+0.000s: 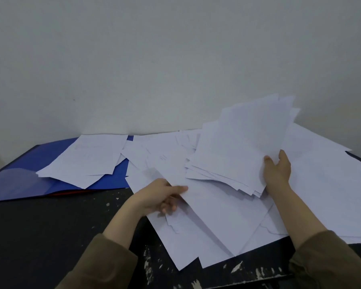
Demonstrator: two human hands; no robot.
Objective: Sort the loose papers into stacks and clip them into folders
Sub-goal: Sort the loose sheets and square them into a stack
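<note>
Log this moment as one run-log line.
left hand: pinches loose sheet | right hand: holds raised stack | blue folder: open, unclipped

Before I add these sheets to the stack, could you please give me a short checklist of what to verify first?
1. Right hand grips the raised bundle of papers: ok.
2. Bundle edges squared: not ok, the lower edges are fanned out.
3. Left hand pinches a single sheet: ok.
4. Blue folder open and ready: ok, it lies open at the left of the table.
5. Folder free of paper: not ok, a small pile of sheets lies across it.
6. Folder clip present: cannot tell.
</note>
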